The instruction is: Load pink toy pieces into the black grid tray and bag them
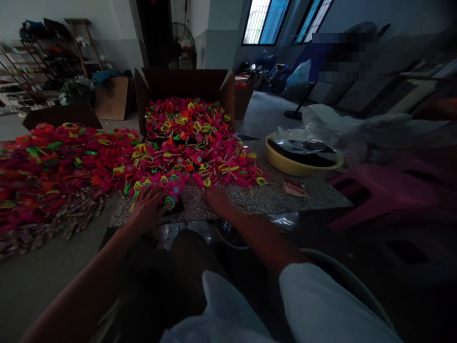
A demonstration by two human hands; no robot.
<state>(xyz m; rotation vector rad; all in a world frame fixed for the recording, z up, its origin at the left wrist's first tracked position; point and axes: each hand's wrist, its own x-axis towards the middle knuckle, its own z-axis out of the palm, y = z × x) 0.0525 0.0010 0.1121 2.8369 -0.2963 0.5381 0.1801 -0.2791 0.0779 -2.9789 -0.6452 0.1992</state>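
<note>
My left hand [147, 204] lies over a small group of bright plastic toy pieces [175, 189] at the near edge of the stone-topped table [228, 202], its fingers stretched out and apart. These pieces are pink with yellow and green loops, set close together over something dark. To the right, my right hand [217, 200] reaches to the near edge of a loose pile of similar pieces [214, 164], close to a yellow loop [207, 183]. Blur and dimness hide its fingers, so I cannot tell whether it holds anything.
Behind the pile, an open cardboard box [231, 102] holds more pieces. A larger heap [71, 162] spreads at left. On the right stand a yellow basin [300, 166] with plastic bags and a pink stool [378, 190]. A small packet [295, 187] lies on the table.
</note>
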